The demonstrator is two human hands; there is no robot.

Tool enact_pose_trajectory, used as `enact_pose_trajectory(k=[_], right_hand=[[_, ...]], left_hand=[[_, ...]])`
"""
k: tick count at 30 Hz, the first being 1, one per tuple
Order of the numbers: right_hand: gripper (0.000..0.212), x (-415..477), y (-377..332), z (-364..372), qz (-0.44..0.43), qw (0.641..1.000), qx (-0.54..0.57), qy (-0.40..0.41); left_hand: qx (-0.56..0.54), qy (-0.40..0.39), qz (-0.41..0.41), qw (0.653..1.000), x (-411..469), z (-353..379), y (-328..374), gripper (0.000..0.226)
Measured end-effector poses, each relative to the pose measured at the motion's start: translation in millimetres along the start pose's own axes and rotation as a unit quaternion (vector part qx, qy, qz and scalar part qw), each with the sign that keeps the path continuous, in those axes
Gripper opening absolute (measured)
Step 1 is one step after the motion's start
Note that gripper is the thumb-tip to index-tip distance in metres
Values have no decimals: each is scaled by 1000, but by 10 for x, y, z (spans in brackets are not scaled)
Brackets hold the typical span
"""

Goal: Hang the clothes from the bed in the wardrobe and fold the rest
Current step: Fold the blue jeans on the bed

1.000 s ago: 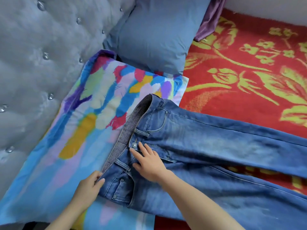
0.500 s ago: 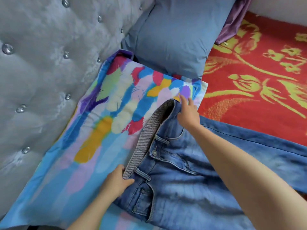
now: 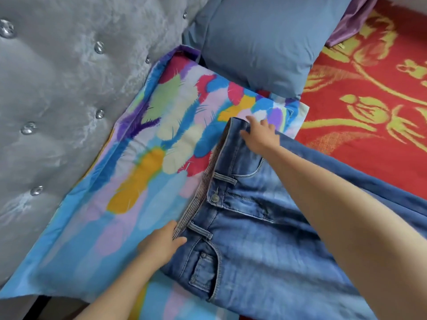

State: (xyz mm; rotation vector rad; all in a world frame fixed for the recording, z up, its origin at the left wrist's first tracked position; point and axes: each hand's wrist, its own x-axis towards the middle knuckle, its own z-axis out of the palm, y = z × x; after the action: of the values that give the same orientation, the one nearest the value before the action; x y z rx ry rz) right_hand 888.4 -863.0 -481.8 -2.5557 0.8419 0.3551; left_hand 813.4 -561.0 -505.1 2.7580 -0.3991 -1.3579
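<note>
Jeans (image 3: pixel 254 227) flat on bed, waist over feather-print pillow (image 3: pixel 138 181), legs across red blanket (image 3: pixel 369 100); L hand (image 3: pixel 161 241) pinches near waistband end, R hand (image 3: pixel 261 135) flat-fingered on far end; fold not yet begun, task prob. early.

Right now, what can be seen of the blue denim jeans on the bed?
The blue denim jeans lie flat, front up, faded in streaks, with a metal button, belt loops, stitched pockets and a striped waistband lining. The waist lies on the multicoloured feather-print pillow; the legs stretch over the red and yellow blanket. The left hand holds the near waistband end; the right hand rests on its far corner.
</note>
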Motion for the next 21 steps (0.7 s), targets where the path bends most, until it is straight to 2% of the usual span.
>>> enact_pose_trajectory(k=[2,5,7,10,16,21], right_hand=[[50,-99,145,22,-28,999,-4,-29],[53,-269,623,-60,-33,999,-28,0],[54,-431,1112,-176,24,999,-33,5],[55,-680,1781,-313,120,992,-35,-16],[59,-1271,3149,-642,203,977,-65,-12],[63,-1569,3953,-707,233,968,-84,-33]], left_hand=[[51,17,-14,998,-33,10,51,32],[79,89,-6,993,-68,-69,164,45],[92,143,34,985,-53,-151,365,63],[108,202,90,969,15,-291,771,75],[207,227,179,935,299,-333,2084,74],[264,197,187,925,476,-92,2853,71]])
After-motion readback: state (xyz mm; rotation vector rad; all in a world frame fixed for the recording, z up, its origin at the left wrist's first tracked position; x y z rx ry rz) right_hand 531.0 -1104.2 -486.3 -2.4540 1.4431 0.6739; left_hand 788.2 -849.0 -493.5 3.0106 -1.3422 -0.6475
